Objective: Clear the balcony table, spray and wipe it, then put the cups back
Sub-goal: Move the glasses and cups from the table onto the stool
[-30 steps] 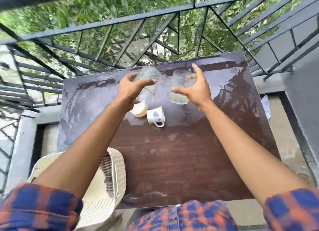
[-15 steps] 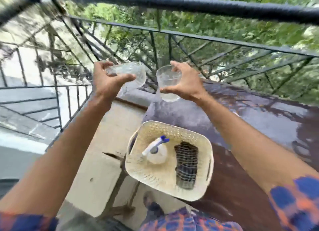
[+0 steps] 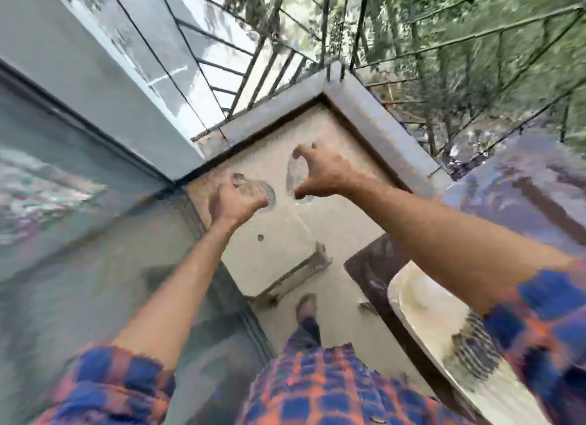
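Note:
My left hand is shut on a clear glass, and my right hand is shut on a second clear glass. Both glasses hang in the air above the pale balcony floor, near the corner of the ledge. The dark wet table lies off to the right, well away from both hands. A cream basket sits at the table's near edge with a dark cloth inside. The picture is blurred by motion.
A glass door or window fills the left side. A grey ledge with a black metal railing bounds the corner ahead. My foot stands on the floor below. A low metal bracket lies on the floor.
I have turned left, away from the table. Both hands carried the glasses from above the table's far corner out over the balcony floor. The cups on the table are out of view.

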The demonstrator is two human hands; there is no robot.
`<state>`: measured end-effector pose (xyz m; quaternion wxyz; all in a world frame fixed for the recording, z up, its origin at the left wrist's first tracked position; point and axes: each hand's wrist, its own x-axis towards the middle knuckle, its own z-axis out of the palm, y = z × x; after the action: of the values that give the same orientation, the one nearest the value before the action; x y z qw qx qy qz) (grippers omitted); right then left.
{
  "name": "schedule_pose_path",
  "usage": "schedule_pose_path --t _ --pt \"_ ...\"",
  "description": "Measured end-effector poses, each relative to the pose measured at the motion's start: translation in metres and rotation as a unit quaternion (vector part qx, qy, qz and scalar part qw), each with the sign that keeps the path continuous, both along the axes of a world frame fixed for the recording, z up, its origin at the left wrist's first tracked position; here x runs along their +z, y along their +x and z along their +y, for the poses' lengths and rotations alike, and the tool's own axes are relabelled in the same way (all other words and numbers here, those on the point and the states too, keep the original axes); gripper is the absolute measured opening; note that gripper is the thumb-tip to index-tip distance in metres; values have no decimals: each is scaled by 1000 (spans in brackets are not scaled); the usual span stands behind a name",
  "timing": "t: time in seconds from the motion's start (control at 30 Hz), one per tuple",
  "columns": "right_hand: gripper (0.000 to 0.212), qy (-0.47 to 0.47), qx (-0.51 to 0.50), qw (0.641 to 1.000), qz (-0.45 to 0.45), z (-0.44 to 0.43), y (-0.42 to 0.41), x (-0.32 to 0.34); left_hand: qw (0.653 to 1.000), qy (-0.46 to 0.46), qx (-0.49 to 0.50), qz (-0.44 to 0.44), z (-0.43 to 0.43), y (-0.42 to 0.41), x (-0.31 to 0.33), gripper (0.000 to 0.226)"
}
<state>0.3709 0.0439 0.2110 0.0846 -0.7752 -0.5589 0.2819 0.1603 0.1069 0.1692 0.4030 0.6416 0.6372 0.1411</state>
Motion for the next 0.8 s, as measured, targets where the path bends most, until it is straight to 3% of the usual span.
schedule_pose_path --t 0.17,0.33,0.8 --pt "79 -126 -30 991 36 -16 -56 -100 992 -70 -21 108 -50 -40 -76 65" --pt "74 -179 -43 981 62 -32 -87 -174 976 -133 -31 170 -73 -66 -135 70" --pt "74 -118 54 991 30 -30 -113 -255 959 -105 -67 256 -71 -78 -213 77"
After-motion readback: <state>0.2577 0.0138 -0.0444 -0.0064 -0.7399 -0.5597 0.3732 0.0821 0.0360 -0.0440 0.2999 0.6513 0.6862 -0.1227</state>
